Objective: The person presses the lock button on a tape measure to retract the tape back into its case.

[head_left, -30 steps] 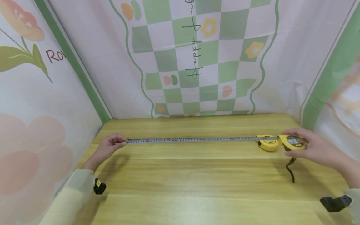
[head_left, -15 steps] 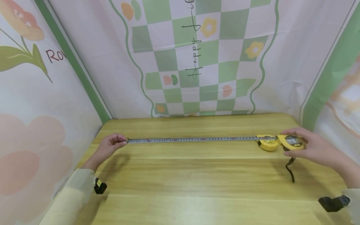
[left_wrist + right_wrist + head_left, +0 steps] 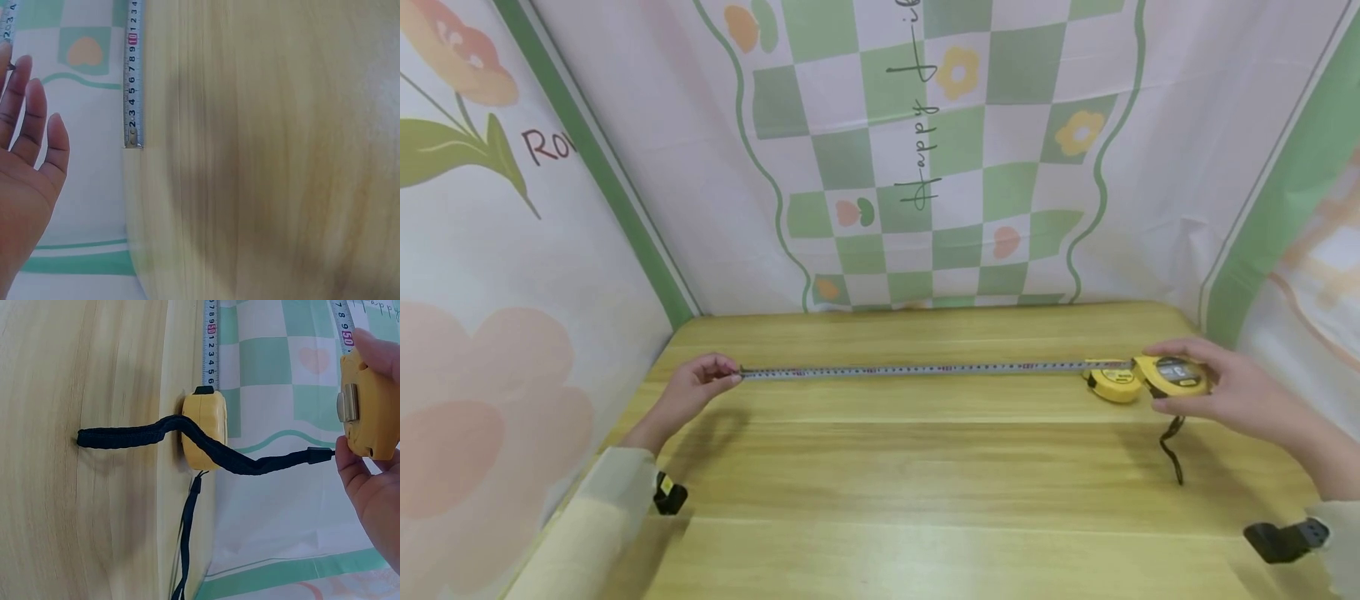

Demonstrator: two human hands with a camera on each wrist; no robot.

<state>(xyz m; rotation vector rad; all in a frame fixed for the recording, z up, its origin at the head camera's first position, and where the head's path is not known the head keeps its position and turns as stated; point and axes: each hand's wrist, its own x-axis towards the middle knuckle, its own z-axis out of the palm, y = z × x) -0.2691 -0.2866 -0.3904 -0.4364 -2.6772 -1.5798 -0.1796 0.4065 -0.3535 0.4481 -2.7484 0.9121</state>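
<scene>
My left hand (image 3: 700,379) pinches the end of a tape measure's pulled-out blade (image 3: 7,22) between thumb and fingers; its other fingers are spread loosely. My right hand (image 3: 1240,392) grips the yellow case of that tape measure (image 3: 1172,377), raised above the table, with a black strap (image 3: 262,465) hanging from it. A second yellow tape measure (image 3: 205,419) lies on the table just left of the held case in the head view. Its own blade (image 3: 133,81) is also out along the tabletop, the metal hook end showing in the left wrist view. The two blades run nearly parallel.
The wooden table (image 3: 880,475) has a rounded far edge meeting a printed cloth backdrop (image 3: 925,192). Cloth also hangs at left and right. Black wrist cameras (image 3: 1285,542) sit on both sleeves. A second strap (image 3: 185,544) trails from the resting case.
My right hand and the held case have shifted slightly left, and a little up. The held blade now overlaps the lower one in the head view. My left hand has barely moved.
</scene>
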